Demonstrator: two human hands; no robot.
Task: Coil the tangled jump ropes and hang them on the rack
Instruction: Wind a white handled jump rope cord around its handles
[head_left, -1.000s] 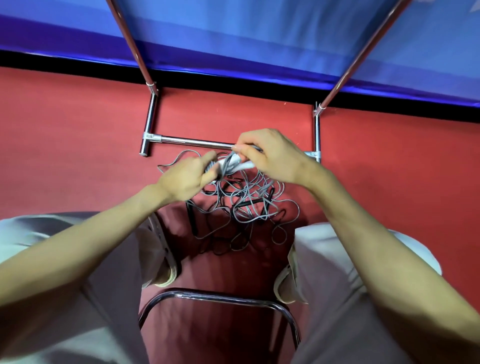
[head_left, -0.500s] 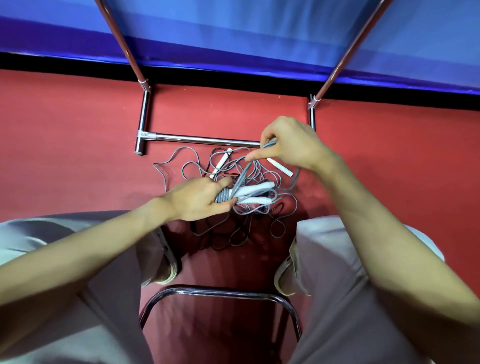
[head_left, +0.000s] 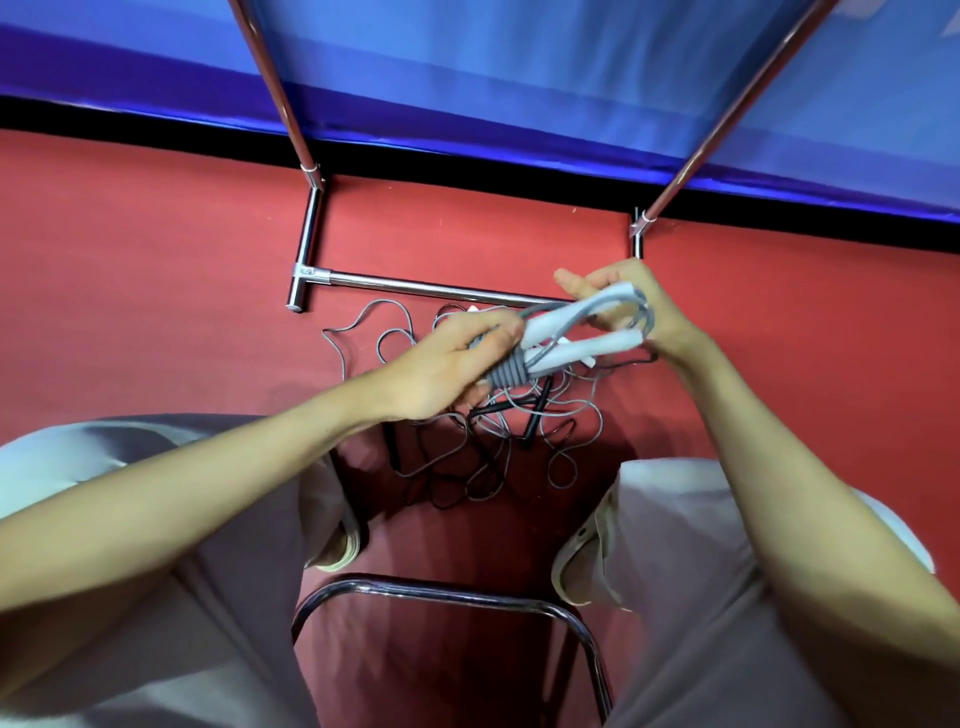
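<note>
Red matte floor (head_left: 156, 291) — both hands (head_left: 441, 364) (head_left: 639, 306) gripping smooth grey coiled rope (head_left: 566, 338).

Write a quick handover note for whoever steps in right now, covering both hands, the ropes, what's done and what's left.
Left hand: grips the wrapped end of the grey jump rope.
Right hand: holds the loop end of that same bundle, near the white handles.
The bundle is up off the floor, in front of the rack's low bar.
Done: this rope is coiled and wound round itself.
Left: hang it on the rack, then untangle, coil and hang the ropes in the pile on the red floor.
</note>
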